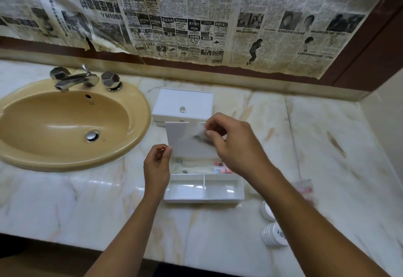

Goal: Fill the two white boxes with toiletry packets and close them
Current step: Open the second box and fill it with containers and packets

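An open white box (202,198) sits on the marble counter in front of me, its lid (183,139) raised upright. My left hand (157,167) pinches the lid's left edge. My right hand (233,143) holds a clear toiletry packet (196,133) with something dark inside, above the box and in front of the lid. The box's back compartment holds packets, one with pink parts (222,167); its two front compartments look bare. A second white box (183,106) with a small clear knob stands shut behind the first.
A tan sink (65,128) with a chrome tap (76,79) lies to the left. Stacked white round items (273,233) and a clear packet with pink parts (304,187) lie at the right, partly hidden by my right arm. Newspaper covers the wall behind.
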`<move>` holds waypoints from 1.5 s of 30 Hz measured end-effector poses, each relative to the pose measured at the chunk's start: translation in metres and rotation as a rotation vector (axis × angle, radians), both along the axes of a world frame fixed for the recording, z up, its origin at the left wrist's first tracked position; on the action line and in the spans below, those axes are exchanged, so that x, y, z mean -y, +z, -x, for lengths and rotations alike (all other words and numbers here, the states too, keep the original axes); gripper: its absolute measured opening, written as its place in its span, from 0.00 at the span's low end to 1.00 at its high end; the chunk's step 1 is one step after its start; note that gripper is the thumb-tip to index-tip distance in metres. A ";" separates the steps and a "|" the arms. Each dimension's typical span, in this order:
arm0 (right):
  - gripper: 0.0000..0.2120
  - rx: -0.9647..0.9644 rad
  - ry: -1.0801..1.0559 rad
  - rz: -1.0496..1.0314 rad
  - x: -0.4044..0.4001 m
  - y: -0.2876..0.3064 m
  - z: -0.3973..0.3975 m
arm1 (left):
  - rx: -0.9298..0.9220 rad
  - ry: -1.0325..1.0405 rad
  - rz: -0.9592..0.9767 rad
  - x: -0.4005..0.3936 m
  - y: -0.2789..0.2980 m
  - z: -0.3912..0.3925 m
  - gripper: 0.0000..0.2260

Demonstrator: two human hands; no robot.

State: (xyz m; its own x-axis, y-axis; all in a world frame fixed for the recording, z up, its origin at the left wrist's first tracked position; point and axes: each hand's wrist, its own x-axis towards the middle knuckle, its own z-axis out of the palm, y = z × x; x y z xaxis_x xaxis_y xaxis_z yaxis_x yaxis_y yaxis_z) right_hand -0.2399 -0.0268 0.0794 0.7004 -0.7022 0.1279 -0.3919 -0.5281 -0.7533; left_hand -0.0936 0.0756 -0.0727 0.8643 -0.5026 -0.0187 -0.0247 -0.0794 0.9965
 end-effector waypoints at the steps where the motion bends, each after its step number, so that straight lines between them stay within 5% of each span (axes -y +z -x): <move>1: 0.03 -0.008 0.024 0.009 -0.003 -0.005 -0.007 | 0.003 -0.002 0.001 0.000 0.000 0.000 0.05; 14: 0.07 -0.491 0.191 0.184 -0.016 -0.095 -0.052 | 0.037 -0.001 -0.030 -0.001 -0.002 -0.001 0.05; 21: 0.08 -0.518 0.158 0.224 -0.021 -0.103 -0.047 | 0.072 0.009 -0.052 0.000 0.000 0.000 0.03; 31: 0.26 -0.627 0.281 0.140 -0.031 -0.113 -0.037 | 0.053 0.020 -0.063 0.000 -0.002 -0.001 0.01; 45: 0.10 -0.583 0.043 0.010 0.021 -0.067 0.030 | 0.076 -0.001 -0.044 -0.001 -0.005 -0.001 0.02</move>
State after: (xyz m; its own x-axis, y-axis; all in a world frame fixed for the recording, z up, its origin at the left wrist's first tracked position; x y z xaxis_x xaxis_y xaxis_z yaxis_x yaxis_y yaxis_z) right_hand -0.2699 -0.0478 0.0127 0.6849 -0.6723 -0.2810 -0.7184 -0.5587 -0.4144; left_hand -0.0925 0.0763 -0.0774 0.8636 -0.5036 0.0251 -0.1003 -0.1227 0.9874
